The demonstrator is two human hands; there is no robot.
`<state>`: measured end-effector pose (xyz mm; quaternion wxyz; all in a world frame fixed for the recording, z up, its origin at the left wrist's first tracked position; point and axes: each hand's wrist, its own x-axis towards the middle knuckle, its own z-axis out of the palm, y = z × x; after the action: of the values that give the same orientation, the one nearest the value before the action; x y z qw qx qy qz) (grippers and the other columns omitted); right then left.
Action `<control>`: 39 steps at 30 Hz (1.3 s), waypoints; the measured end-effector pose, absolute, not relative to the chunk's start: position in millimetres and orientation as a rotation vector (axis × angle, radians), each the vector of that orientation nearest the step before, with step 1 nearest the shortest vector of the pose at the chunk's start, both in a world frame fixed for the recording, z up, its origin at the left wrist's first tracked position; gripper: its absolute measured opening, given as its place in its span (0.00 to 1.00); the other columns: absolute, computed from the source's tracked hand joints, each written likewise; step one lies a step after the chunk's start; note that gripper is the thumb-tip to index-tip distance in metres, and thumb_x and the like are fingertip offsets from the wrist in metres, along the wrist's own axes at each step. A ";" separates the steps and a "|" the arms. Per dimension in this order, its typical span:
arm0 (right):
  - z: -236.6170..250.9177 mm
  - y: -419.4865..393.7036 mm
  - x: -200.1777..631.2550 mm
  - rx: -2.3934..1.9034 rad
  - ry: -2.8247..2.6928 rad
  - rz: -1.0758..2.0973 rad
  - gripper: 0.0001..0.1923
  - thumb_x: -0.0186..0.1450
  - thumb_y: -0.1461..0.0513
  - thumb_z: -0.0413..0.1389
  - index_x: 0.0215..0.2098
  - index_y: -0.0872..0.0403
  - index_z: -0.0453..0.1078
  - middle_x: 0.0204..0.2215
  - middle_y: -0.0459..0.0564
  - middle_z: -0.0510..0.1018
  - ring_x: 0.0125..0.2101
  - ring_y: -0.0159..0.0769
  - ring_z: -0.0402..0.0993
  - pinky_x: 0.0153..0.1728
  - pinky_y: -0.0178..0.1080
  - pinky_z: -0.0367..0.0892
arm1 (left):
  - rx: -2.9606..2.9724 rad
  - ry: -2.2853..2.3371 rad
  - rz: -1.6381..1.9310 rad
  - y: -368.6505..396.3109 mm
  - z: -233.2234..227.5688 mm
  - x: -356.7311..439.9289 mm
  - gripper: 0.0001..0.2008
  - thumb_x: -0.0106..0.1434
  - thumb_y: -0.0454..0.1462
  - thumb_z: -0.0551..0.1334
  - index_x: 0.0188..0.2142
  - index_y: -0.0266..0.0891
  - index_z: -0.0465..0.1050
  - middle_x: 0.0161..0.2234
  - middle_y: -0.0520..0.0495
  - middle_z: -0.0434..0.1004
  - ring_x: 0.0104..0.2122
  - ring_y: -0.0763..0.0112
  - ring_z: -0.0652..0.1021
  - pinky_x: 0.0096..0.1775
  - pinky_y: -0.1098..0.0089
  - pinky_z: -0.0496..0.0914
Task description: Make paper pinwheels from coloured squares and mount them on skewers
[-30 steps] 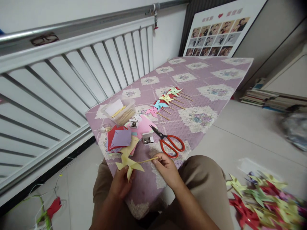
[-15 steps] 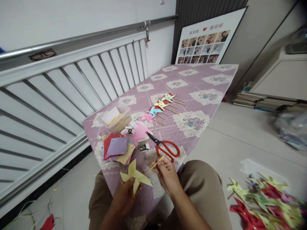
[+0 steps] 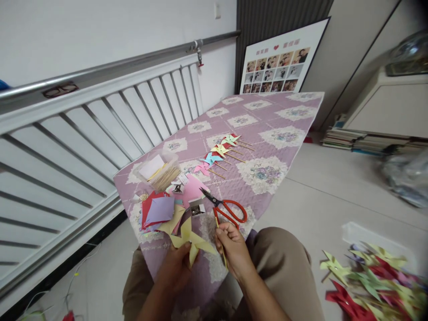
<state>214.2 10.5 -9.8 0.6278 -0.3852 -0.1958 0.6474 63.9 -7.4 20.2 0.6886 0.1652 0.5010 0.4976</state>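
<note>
My left hand [image 3: 177,269] pinches a pale yellow paper pinwheel [image 3: 191,240] just above the near end of the purple quilted board [image 3: 267,133]. My right hand [image 3: 232,249] grips a thin wooden stick [image 3: 221,243], held nearly upright beside the pinwheel and apart from it. Red-handled scissors [image 3: 227,209] lie right behind my right hand. A stack of coloured paper squares [image 3: 158,211] lies just beyond my left hand.
A clear tub of sticks [image 3: 160,169] and a row of finished pinwheels [image 3: 217,154] sit further up the board. A small box of pins [image 3: 197,208] lies by the scissors. More pinwheels [image 3: 371,281] are heaped on the floor at right. A white slatted rail [image 3: 83,133] runs along the left.
The stick in my right hand has swung from lying sideways at the pinwheel's centre to nearly upright, away from the pinwheel. The view has shifted a little.
</note>
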 end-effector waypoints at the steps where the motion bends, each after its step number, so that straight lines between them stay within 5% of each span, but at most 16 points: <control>1: -9.2 10.0 214.5 -0.883 -0.449 1.484 0.19 0.50 0.51 0.68 0.26 0.53 0.66 0.12 0.36 0.66 0.13 0.22 0.55 0.14 0.26 0.50 | 0.380 1.086 1.111 -4.4 22.8 68.6 0.14 0.45 0.36 0.72 0.31 0.38 0.71 0.25 0.53 0.76 0.24 0.73 0.75 0.29 0.73 0.70; 11: -5.8 6.5 221.7 -0.886 -0.489 1.544 0.21 0.52 0.46 0.66 0.26 0.53 0.67 0.13 0.37 0.67 0.12 0.22 0.56 0.13 0.27 0.50 | 0.792 0.901 0.935 18.9 24.2 93.0 0.12 0.52 0.43 0.70 0.29 0.37 0.73 0.23 0.51 0.73 0.22 0.74 0.70 0.27 0.73 0.63; 27: -3.8 7.1 226.9 -0.900 -0.561 1.555 0.21 0.51 0.48 0.67 0.25 0.54 0.67 0.14 0.37 0.68 0.14 0.23 0.59 0.15 0.27 0.52 | 0.770 0.840 0.916 27.6 3.6 92.3 0.16 0.49 0.43 0.72 0.32 0.35 0.74 0.26 0.48 0.76 0.26 0.70 0.74 0.31 0.69 0.68; 34: 13.9 -4.2 229.1 -0.986 -0.627 1.614 0.14 0.51 0.56 0.66 0.24 0.53 0.66 0.14 0.37 0.68 0.14 0.23 0.58 0.16 0.27 0.52 | 0.798 0.752 0.942 22.7 15.8 94.1 0.18 0.50 0.45 0.71 0.37 0.37 0.74 0.28 0.49 0.74 0.27 0.69 0.74 0.32 0.68 0.67; 39: 36.8 -19.8 225.5 -1.026 -0.698 1.618 0.09 0.53 0.59 0.62 0.24 0.53 0.66 0.14 0.37 0.67 0.15 0.23 0.57 0.17 0.28 0.53 | 0.884 0.747 0.982 12.0 36.3 87.6 0.13 0.50 0.45 0.71 0.30 0.42 0.73 0.28 0.50 0.73 0.27 0.69 0.72 0.31 0.68 0.66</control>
<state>225.5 -19.8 36.8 0.5238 -0.4285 -0.2916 0.6761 87.6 12.0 36.3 0.7255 0.4006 0.3389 0.4454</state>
